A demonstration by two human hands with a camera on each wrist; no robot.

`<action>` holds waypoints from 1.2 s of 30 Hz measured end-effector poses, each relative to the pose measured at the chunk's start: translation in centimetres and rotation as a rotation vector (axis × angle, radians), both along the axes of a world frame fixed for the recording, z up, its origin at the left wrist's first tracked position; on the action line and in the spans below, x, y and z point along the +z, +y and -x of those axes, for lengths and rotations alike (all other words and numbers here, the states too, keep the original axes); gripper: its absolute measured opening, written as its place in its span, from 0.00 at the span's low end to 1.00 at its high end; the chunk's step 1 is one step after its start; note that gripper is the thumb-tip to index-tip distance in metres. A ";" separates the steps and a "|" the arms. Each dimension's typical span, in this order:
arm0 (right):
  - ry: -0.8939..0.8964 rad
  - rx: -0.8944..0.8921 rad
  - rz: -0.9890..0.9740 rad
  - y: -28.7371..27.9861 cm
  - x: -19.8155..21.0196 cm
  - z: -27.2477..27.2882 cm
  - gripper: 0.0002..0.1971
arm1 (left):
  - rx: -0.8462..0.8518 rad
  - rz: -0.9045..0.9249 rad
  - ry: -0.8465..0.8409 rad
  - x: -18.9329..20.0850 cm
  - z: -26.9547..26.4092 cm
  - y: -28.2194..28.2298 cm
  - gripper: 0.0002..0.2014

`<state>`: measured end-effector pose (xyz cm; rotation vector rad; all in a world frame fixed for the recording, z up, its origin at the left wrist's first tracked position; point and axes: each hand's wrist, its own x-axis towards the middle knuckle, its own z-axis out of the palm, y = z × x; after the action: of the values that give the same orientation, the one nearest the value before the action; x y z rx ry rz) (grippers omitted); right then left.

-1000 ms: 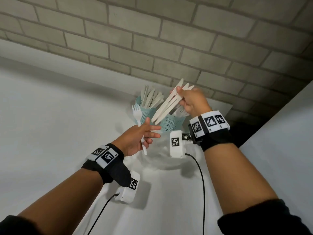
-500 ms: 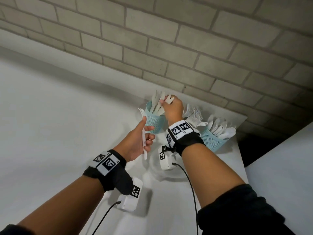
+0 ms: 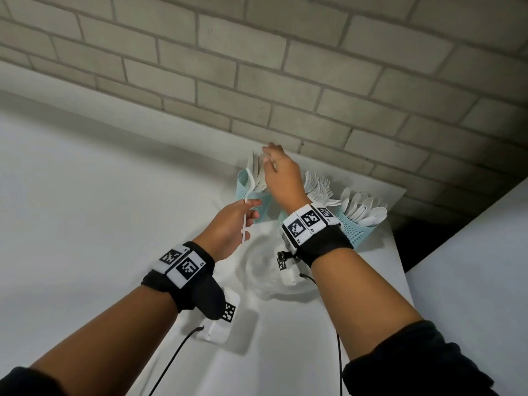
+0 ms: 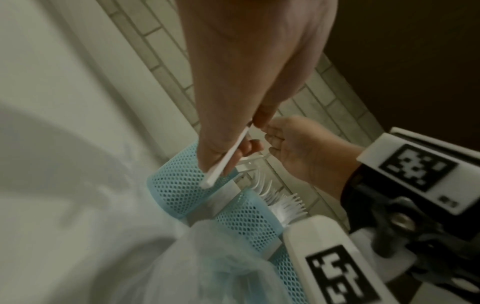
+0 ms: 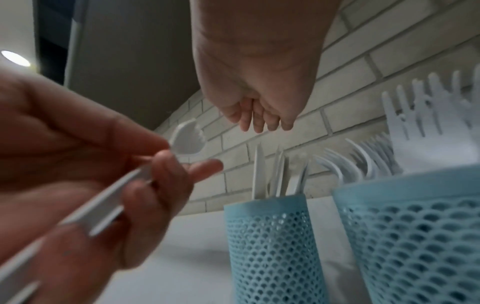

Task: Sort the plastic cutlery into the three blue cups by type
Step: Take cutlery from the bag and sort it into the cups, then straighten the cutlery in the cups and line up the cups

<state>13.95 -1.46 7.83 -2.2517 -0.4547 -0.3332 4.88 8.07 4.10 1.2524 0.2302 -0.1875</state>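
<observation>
Middle cup (image 3: 281, 217): mostly hidden behind right hand (image 3: 283, 178). Fork (image 5: 103, 197): handle end cut off by right-wrist frame edge, blurred.

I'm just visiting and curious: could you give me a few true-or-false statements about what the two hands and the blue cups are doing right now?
1. The left hand holds a white plastic fork. True.
2. The right hand grips a bundle of knives. False: its fingers hang loose over the cup of knives and hold nothing.
3. Three blue mesh cups stand by the brick wall. True: knives, then the cup of forks, then the cup of spoons.
4. The cup of spoons is nearest the left hand. False: it is the farthest to the right; the cup of knives is nearest.
5. Both wrists wear black bands with square printed markers. True.
</observation>
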 end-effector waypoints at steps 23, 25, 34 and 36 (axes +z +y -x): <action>-0.150 -0.403 -0.482 -9.0 4.9 1.1 0.13 | 0.238 -0.752 -0.258 0.2 -5.1 -1.1 0.38; -0.219 -0.459 -0.300 -9.0 4.6 0.5 0.15 | 0.275 -0.826 -0.283 -0.3 -5.8 -0.5 0.50; 0.040 -0.466 0.525 -8.1 -0.9 -1.2 0.20 | 0.124 -0.636 -0.236 -3.5 -9.0 1.1 0.70; 0.109 -0.449 0.618 -7.9 -1.2 -1.1 0.20 | 0.101 -0.594 -0.239 -4.1 -9.5 1.3 0.70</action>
<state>15.05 -9.34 6.59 -2.9594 0.0297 -0.3224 14.34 9.38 -0.02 1.8319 0.1440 0.1307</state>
